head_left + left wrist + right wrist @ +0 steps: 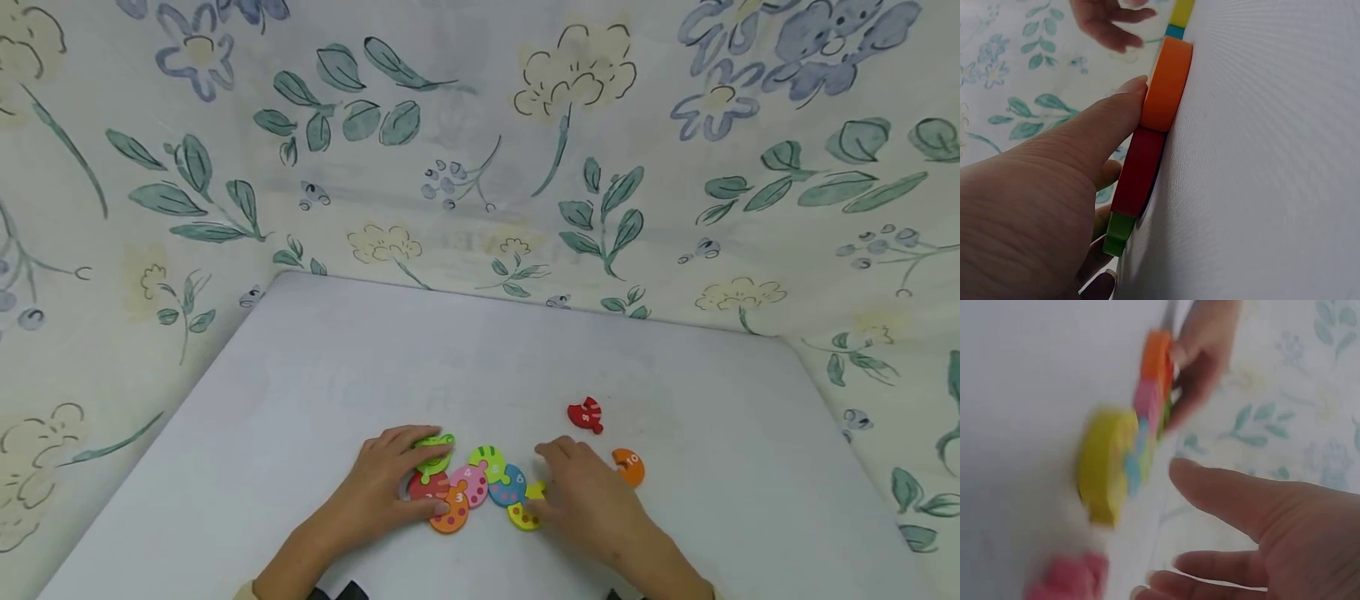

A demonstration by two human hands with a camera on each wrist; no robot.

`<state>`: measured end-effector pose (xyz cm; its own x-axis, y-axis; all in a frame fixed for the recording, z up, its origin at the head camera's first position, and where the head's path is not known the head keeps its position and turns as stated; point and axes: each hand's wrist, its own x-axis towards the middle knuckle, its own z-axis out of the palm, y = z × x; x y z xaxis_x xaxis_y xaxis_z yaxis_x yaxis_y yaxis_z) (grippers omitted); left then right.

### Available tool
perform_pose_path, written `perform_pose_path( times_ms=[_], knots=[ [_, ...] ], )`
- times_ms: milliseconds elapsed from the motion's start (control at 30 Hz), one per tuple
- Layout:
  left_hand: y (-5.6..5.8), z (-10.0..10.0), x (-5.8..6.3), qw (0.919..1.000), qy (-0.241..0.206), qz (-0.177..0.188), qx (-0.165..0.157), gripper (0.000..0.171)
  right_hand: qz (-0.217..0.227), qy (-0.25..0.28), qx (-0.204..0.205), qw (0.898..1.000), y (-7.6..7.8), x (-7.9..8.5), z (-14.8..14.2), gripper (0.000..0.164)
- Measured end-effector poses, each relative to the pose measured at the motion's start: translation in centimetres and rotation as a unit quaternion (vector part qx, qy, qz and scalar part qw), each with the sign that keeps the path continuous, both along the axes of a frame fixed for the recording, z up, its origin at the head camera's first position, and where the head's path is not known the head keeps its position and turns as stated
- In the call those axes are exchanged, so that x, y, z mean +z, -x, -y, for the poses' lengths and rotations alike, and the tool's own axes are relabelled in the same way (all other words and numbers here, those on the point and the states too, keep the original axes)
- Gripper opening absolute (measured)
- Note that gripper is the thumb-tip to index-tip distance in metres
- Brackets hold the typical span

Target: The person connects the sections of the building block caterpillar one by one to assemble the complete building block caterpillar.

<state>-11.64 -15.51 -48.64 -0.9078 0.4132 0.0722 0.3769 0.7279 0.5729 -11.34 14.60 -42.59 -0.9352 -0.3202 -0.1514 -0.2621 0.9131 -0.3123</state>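
A chain of numbered caterpillar puzzle pieces lies on the white table. At its left end is the green head piece [433,457], then a red piece [429,485] and the orange piece 3 [449,512]. Pink [470,486], light green [489,463], blue [508,486] and yellow [524,517] pieces follow. My left hand [386,483] rests over the left end, thumb on the orange piece and fingertips on the green head. My right hand [588,500] hovers beside the yellow piece, thumb and fingers spread with nothing between them in the right wrist view.
A loose red piece 8 [585,414] lies beyond my right hand. A loose orange piece 10 [628,468] is just right of that hand. Floral cloth [480,167] hangs behind and beside the table [337,350].
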Motion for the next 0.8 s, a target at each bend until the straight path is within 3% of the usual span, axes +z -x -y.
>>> perform_pose_path(
  times_ms=[167,300,433,633,800],
  knots=[
    [0.0,0.1,-0.1,0.9999,0.002,-0.014,0.001,0.075,-0.050,-0.002,-0.059,0.997,3.4,0.4,-2.8,0.068],
    [0.0,0.2,-0.1,0.9999,0.004,-0.015,0.001,0.075,-0.027,-0.031,-0.078,0.996,6.4,-0.6,-4.4,0.072],
    [0.1,0.1,-0.2,1.0000,0.002,-0.006,-0.001,0.074,-0.017,-0.044,-0.075,0.996,7.9,-2.0,-5.0,0.067],
    [0.0,-0.1,-0.2,1.0000,0.001,-0.002,0.000,0.074,-0.053,-0.036,-0.048,0.997,7.9,-2.3,-5.3,0.055],
    [0.0,0.0,-0.2,1.0000,0.002,-0.007,0.000,0.074,-0.034,-0.030,0.039,0.998,5.5,-0.4,-4.4,0.057]
  ],
)
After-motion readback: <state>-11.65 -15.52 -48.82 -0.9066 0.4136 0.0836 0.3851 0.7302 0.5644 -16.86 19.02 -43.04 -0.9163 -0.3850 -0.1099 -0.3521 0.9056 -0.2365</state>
